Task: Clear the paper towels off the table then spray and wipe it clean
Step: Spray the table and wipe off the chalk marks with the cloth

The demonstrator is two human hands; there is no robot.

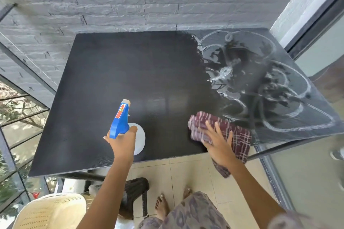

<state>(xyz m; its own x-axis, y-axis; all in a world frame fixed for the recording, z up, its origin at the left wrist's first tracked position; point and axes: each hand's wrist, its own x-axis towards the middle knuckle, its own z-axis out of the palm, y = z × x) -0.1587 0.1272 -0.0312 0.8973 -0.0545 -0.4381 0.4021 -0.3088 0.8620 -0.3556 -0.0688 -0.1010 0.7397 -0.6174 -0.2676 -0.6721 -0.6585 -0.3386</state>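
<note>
Since no paper towels show anywhere on the black table [121, 72], I judge the clearing done and the spray-and-wipe step in hand. My left hand [122, 143] has its fingers and thumb curled round the neck of the spray bottle [120, 121], held above the near left-centre of the tabletop. The nozzle [126, 101] points away from me toward the middle. I cannot tell whether a finger lies on the trigger.

My right hand [216, 141] lies flat on the maroon checked cloth [240, 135], fingers [209, 126] straight and spread. It presses down and grips nothing. The cloth sits bunched at the near edge, right of centre, with one end hanging over the side.

The right part of the tabletop carries pale looping streaks [290, 87]. I take them for wet wipe marks, though glare there makes me unsure. The left and middle look dark and even, so I judge that side not yet done.

The next move, as I read it, calls for spraying across the dark middle area. Then I would slide the cloth leftward under the flat palm in overlapping passes. I would keep the bottle lifted clear of the cloth's path. I would also mind the hanging end, which could drag the cloth off the edge.
</note>
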